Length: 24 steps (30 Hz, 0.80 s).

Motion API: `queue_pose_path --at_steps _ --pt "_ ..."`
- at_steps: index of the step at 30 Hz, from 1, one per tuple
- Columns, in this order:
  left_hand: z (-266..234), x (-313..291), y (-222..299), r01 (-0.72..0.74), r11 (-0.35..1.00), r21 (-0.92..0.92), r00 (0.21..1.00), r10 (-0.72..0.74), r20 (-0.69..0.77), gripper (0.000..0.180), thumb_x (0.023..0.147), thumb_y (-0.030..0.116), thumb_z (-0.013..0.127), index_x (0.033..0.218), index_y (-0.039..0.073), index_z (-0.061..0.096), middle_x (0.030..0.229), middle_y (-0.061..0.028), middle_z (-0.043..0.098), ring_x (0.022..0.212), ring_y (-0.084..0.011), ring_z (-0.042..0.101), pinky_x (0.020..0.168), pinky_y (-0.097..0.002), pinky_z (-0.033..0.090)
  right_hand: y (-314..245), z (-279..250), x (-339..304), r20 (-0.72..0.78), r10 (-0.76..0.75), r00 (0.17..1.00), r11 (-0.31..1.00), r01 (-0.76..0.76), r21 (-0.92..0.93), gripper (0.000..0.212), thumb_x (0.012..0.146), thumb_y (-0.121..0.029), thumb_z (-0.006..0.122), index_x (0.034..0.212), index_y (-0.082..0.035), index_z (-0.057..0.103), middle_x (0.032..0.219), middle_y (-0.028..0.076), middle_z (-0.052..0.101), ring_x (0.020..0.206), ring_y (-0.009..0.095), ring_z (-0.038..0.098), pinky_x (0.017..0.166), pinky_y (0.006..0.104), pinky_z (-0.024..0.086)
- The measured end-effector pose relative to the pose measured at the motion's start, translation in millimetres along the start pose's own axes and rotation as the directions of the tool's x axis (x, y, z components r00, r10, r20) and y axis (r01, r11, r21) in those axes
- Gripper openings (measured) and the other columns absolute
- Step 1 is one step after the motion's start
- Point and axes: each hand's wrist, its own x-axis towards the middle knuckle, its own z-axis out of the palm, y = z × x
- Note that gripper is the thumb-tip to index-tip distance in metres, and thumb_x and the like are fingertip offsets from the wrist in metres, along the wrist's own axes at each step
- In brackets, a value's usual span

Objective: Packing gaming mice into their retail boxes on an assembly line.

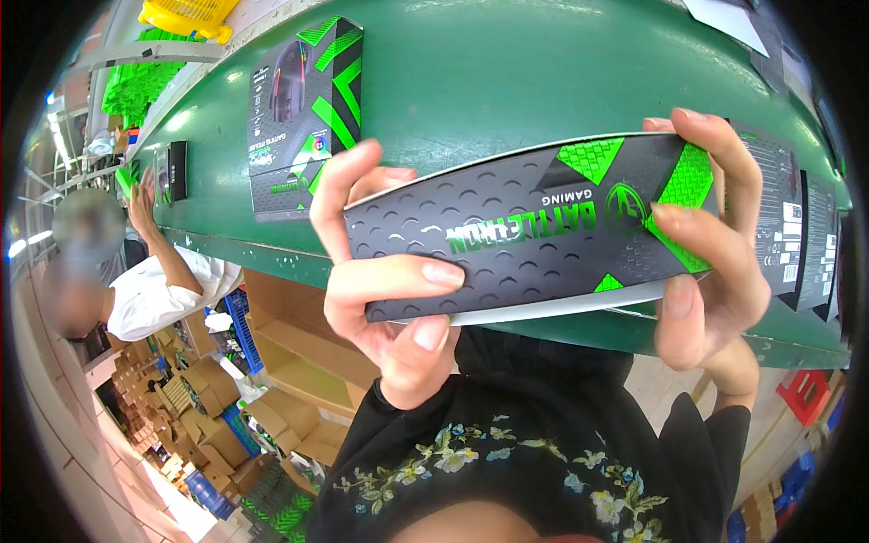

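Note:
Up close, a dark grey cardboard box (516,244) with bright green patches is held between both hands, one long side turned up and slightly tilted. A strip of pale inner card shows along its lower edge. My left hand (376,290) grips the left end, thumb and fingers pressed on the edges and face. Around the right end my right hand (715,271) is closed, fingertips on the face and upper edge. Beyond my left hand, a similar box (299,127) with a picture of a computer mouse lies on the green table (507,72).
Several dark boxes (783,213) stand in a row at the right. Another small box (172,172) is on the table near a co-worker (163,290) at the left. A yellow plastic basket (190,16) is at the back left. Brown cartons (204,398) fill the floor at lower left.

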Motion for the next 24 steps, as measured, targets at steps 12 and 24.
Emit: queue_pose_path --at_steps 12,24 --pt "-15.3 4.2 -15.7 0.12 0.947 -0.297 0.989 -0.088 0.119 0.034 0.083 0.035 0.056 0.092 0.005 0.068 0.132 -0.0381 0.045 0.111 -0.0406 0.055 0.097 -0.0498 0.042 11.8 -2.1 -9.5 -0.014 0.297 0.955 0.796 -0.239 0.556 0.058 0.092 -0.034 0.042 0.141 -0.003 0.042 0.138 0.029 0.041 0.127 0.036 0.044 0.107 0.0466 0.035" --pt "24.2 45.6 -14.8 -0.3 0.914 0.274 0.935 0.225 0.276 0.056 0.065 0.025 0.09 0.098 0.006 0.05 0.111 -0.0204 0.056 0.099 -0.0252 0.06 0.083 -0.0343 0.051 5.0 -15.5 18.5 -0.108 0.166 0.98 0.986 -0.165 0.021 0.061 0.073 -0.013 0.077 0.128 0.004 0.057 0.123 0.014 0.051 0.113 0.022 0.051 0.098 0.0294 0.038"
